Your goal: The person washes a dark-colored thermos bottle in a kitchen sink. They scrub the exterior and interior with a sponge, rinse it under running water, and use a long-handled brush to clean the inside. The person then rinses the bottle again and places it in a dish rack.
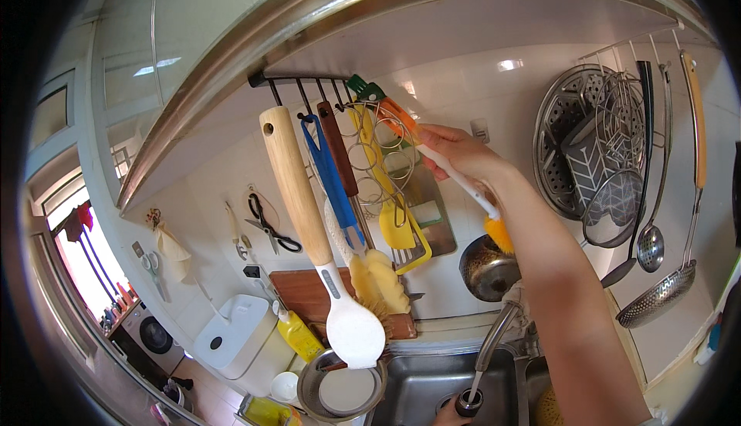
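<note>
My right hand (450, 147) is raised to the hanging rack and grips the orange part of a white-handled bottle brush (457, 177). The brush's orange bristles point down to the right, beside my forearm. A green piece lies at its upper end, by the rack's hooks. Low in the view, my left hand (453, 414) holds a dark bottle or cup (469, 404) with a metal-lined mouth under the faucet (496, 333). Water runs from the faucet into that mouth. Only part of my left hand shows; the lower part of the vessel is hidden.
A rack (312, 79) bears a wooden-handled white rice paddle (354, 330), blue tongs (333, 177) and yellow spatulas (398, 226). A steel sink (451, 368) lies below, with a metal bowl (310, 382) at its left. Ladles and a steamer plate (547, 136) hang right. A cabinet edge (243, 55) crosses above.
</note>
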Demonstrator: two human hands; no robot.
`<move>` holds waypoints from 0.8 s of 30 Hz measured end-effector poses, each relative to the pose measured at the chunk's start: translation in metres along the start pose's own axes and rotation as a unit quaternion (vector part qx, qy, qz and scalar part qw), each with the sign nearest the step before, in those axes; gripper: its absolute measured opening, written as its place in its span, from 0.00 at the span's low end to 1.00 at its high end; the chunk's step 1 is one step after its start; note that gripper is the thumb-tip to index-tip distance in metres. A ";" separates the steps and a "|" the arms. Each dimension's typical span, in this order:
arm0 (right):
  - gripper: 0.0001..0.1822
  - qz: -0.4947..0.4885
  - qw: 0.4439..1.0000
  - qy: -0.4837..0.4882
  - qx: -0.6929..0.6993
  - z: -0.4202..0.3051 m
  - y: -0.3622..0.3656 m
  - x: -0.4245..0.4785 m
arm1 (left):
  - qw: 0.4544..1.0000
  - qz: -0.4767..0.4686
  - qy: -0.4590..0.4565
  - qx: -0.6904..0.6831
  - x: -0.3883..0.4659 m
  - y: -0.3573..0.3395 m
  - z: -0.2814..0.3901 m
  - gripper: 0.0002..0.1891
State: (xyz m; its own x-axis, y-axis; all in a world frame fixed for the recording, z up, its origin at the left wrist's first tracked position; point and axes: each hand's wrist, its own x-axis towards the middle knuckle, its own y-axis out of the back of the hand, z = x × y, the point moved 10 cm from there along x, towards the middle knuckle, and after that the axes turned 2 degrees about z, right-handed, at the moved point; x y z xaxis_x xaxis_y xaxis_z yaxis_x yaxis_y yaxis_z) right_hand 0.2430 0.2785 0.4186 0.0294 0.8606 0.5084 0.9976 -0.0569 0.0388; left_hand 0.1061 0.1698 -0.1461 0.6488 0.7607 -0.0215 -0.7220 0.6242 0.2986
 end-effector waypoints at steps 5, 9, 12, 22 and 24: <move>0.15 -0.051 0.997 0.024 -0.043 -0.013 -0.009 0.003 | 0.998 -0.010 -0.034 -0.056 0.005 -0.001 0.000 0.34; 0.15 -0.060 0.992 0.045 -0.102 -0.020 -0.014 0.017 | 1.000 -0.009 -0.003 -0.002 0.004 0.001 0.011 0.36; 0.15 -0.056 0.992 0.056 -0.103 -0.038 -0.015 0.022 | 0.999 -0.009 -0.011 -0.032 0.005 0.000 0.017 0.37; 0.17 -0.041 0.993 0.002 -0.113 -0.024 -0.007 0.017 | 1.000 -0.002 -0.025 0.010 0.007 0.001 0.014 0.35; 0.18 -0.037 0.990 0.002 -0.134 -0.027 -0.005 0.019 | 1.000 0.001 -0.020 0.012 0.007 -0.001 0.010 0.35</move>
State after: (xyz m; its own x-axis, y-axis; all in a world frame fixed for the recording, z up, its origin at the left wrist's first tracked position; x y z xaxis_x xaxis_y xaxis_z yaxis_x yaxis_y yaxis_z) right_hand 0.2373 0.2817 0.4516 -0.0444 0.8651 0.4996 0.9445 -0.1266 0.3031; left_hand 0.1140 0.1723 -0.1370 0.6574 0.7533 0.0178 -0.7170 0.6182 0.3221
